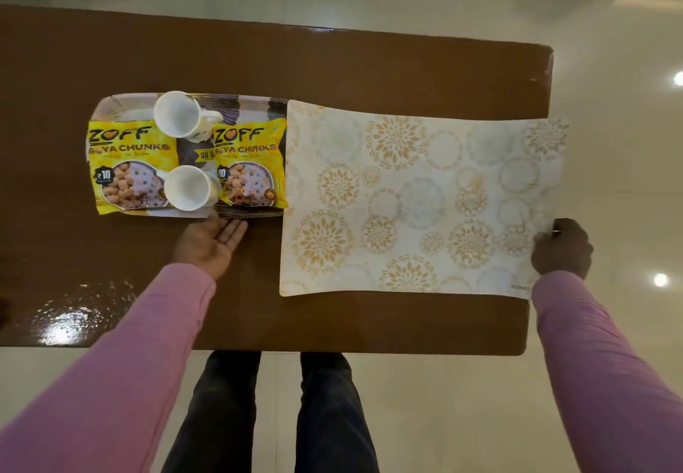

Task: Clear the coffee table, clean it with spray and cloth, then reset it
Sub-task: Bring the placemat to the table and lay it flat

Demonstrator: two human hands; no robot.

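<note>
Table (pixel 369 66): rectangular, brown, glossy top with rounded corners, on a pale polished floor; seen from above, the person standing at its near long edge.

Mat (pixel 406 206): thin, flexible rectangular sheet, off-white, printed with gold and grey floral roundels. Lies on the right half of the table, its right end overhanging the table's edge, its left edge touching the tray.

Tray (pixel 122 103): rectangular, rounded corners, raised rim, pale with dark patterned patches. Sits left of centre on the table.

Left packet (pixel 129 162), right packet (pixel 251 166): flat yellow glossy pouches, side by side in the tray.

Far cup (pixel 177 114), near cup (pixel 188 188): white, round, handled, between the packets, mouths toward the camera.

Right hand (pixel 561 251): pink sleeve; fingers curled, gripping the mat's near right corner beyond the table edge.

Left hand (pixel 210 243): pink sleeve; palm up, fingers straight and together, fingertips at the tray's near rim.
</note>
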